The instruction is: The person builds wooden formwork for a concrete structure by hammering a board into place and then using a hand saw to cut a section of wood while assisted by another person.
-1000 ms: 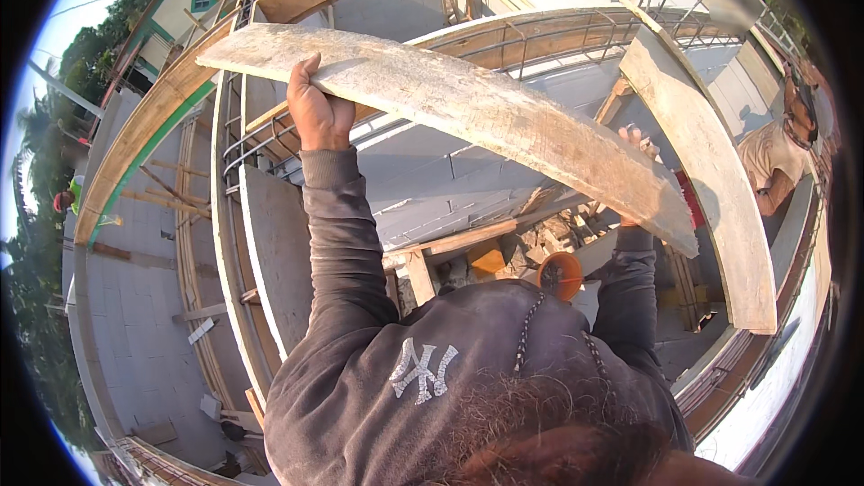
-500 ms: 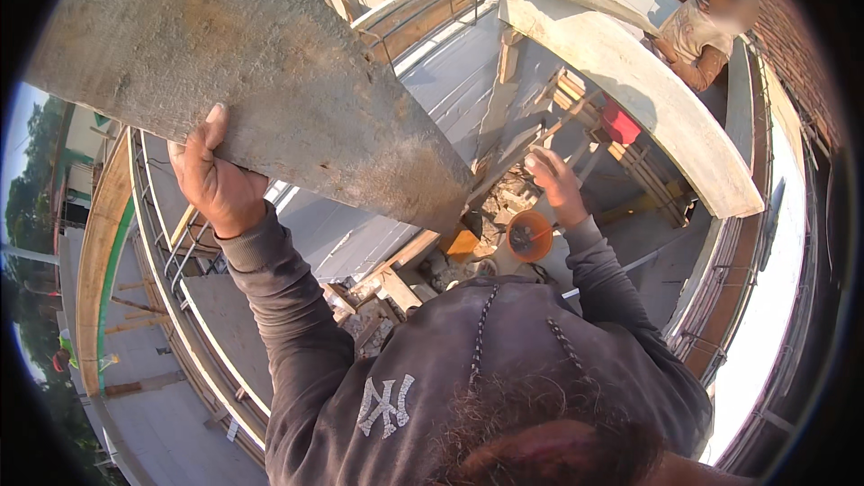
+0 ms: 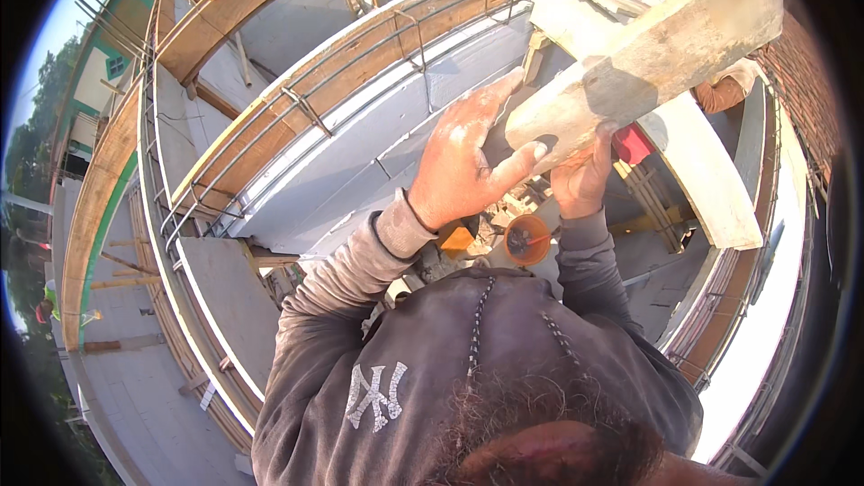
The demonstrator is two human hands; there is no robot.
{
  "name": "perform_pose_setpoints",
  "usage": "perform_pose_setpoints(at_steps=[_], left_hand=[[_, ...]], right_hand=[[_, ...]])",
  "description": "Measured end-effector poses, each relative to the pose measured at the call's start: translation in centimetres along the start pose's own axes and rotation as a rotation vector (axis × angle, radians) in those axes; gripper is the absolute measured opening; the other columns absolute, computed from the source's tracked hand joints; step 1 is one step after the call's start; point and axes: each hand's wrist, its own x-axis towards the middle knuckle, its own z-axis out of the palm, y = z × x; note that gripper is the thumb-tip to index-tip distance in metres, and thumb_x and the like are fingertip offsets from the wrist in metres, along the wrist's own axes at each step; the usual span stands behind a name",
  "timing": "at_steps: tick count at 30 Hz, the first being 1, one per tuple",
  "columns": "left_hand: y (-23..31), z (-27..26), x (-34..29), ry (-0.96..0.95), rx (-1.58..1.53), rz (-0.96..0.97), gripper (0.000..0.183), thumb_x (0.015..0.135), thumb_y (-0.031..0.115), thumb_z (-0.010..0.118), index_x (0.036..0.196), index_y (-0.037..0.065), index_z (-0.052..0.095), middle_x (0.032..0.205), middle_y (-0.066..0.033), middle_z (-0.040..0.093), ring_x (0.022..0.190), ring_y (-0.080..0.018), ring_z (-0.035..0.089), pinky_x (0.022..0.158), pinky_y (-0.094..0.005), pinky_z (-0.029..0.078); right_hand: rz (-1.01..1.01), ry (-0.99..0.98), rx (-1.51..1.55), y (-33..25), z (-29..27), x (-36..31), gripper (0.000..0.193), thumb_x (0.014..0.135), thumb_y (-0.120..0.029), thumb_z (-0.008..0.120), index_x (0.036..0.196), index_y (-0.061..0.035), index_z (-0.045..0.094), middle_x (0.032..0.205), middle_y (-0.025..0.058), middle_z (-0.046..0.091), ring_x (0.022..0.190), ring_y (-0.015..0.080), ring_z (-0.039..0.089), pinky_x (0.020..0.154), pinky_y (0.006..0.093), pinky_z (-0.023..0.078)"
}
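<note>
A worn, cement-stained wooden plank (image 3: 684,45) slants from the middle of the head view up to the right. My left hand (image 3: 463,162) is closed about its near end, the thumb at the lower edge and the fingers at the upper side. Under the plank, my right hand (image 3: 583,175) grips the lower edge, with part of its fingers hidden by the wood. Beyond lies a second pale board (image 3: 706,171), partly covered by the held plank.
An orange bucket (image 3: 527,239) stands below my hands amid rubble. Steel rebar (image 3: 310,112) and wooden formwork (image 3: 261,130) run along a grey block wall (image 3: 360,153). At the upper right, another person's arm (image 3: 723,92) shows beside a brick wall (image 3: 805,81).
The plank has swung from the upper left to the upper right and turned. My left hand moved right with it; my right hand, free before, now holds it too.
</note>
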Motion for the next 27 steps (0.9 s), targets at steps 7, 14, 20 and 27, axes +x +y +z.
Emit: perform_pose_setpoints(at_steps=[7,14,20,27], left_hand=[[-3.3,-2.8,-7.8,0.101,0.576,-0.376,0.057,0.074,0.049,0.091,0.095,0.002,0.067,0.088,-0.0115,0.063,0.084,-0.0324,0.060,0.082,-0.0436,0.041],[-3.9,-10.2,-7.7,0.233,0.672,-0.250,0.053,0.068,0.048,0.093,0.082,0.004,0.065,0.077,-0.0090,0.060,0.076,-0.0311,0.059,0.071,-0.0422,0.041],[-4.5,-11.3,-6.2,0.304,0.852,-0.144,0.060,0.068,0.056,0.091,0.093,0.004,0.074,0.082,-0.0065,0.067,0.078,-0.0261,0.064,0.071,-0.0387,0.046],[-6.2,-13.6,-5.0,0.317,0.953,-0.044,0.058,0.066,0.059,0.089,0.093,0.009,0.076,0.086,-0.0041,0.071,0.086,-0.0239,0.069,0.077,-0.0378,0.051]], right_hand=[[-0.080,-0.002,0.115,-1.3,0.8,1.6,0.081,0.099,-0.068,0.057,0.160,-0.0188,0.038,0.158,0.0029,0.048,0.145,0.0275,0.045,0.119,0.0559,0.038],[0.336,-0.018,0.039,1.7,2.7,2.5,0.082,0.098,-0.073,0.054,0.160,-0.0214,0.039,0.159,0.0045,0.047,0.148,0.0282,0.041,0.121,0.0597,0.028],[0.429,-0.139,-0.108,3.1,3.7,4.4,0.087,0.097,-0.074,0.054,0.159,-0.0147,0.037,0.159,0.0144,0.041,0.151,0.0337,0.031,0.120,0.0641,0.028],[0.502,-0.283,-0.058,6.2,4.8,6.3,0.095,0.098,-0.073,0.052,0.165,-0.0113,0.020,0.172,0.0199,0.011,0.161,0.0377,0.008,0.122,0.0694,0.027]])
